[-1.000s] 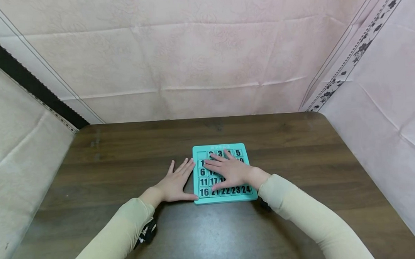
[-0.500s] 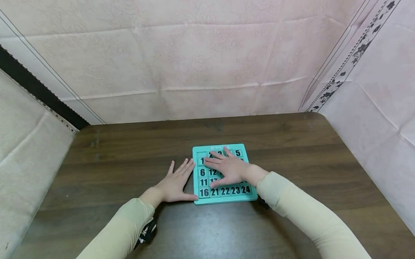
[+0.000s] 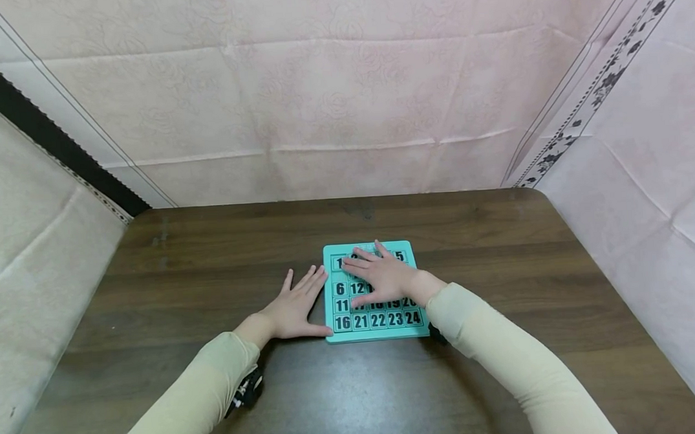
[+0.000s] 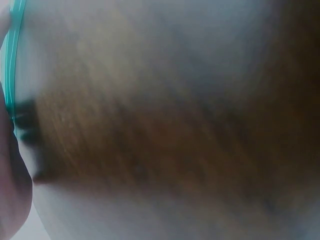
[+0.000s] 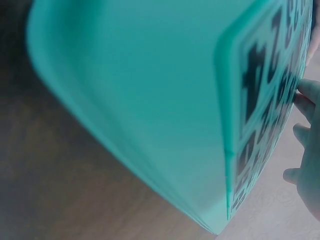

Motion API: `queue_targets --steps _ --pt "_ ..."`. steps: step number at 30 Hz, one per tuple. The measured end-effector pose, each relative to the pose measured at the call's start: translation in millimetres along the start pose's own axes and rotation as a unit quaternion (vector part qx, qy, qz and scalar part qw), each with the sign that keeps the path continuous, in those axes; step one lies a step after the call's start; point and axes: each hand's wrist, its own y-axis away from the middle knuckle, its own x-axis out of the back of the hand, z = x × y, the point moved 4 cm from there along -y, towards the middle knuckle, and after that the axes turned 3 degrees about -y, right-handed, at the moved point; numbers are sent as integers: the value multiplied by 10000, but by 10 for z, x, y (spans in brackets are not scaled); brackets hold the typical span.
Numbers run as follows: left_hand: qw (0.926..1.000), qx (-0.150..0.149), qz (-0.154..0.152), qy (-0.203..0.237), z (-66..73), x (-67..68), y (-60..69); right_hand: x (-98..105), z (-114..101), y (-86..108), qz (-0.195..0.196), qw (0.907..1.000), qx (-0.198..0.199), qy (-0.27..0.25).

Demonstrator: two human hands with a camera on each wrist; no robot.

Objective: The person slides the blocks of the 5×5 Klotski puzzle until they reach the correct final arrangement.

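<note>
A teal number slide puzzle [image 3: 376, 336] lies flat on the table, with black numbers on its tiles. My left hand [image 3: 293, 310] rests along the puzzle's left edge, fingers straight and thumb reaching its lower left corner. Over the tiles lies my right hand [image 3: 388, 280], its fingers spread and fairly straight, hiding much of the middle and upper rows. The 1 tile [image 3: 339, 262] is in the top left cell, close to the right fingertips. In the right wrist view the puzzle's side [image 5: 150, 100] looms large, with fingers [image 5: 307, 105] touching its numbered face.
The brown wooden table [image 3: 210, 262] surrounds the puzzle. Pale patterned cloth [image 3: 319, 102] hangs behind it and at both sides. A dark wrist device [image 3: 247, 390] shows under the left sleeve. The left wrist view is mostly blurred tabletop.
My right hand has shifted slightly away from me and left over the puzzle. The 1 tile has slid up into the top left cell. My left hand has stayed put.
</note>
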Motion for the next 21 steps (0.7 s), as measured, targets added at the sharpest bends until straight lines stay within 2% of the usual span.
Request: queue_targets --steps 21 --pt "10000 -30 27 66 -5 2 0 21 23 -26 134 9998 -26 -167"
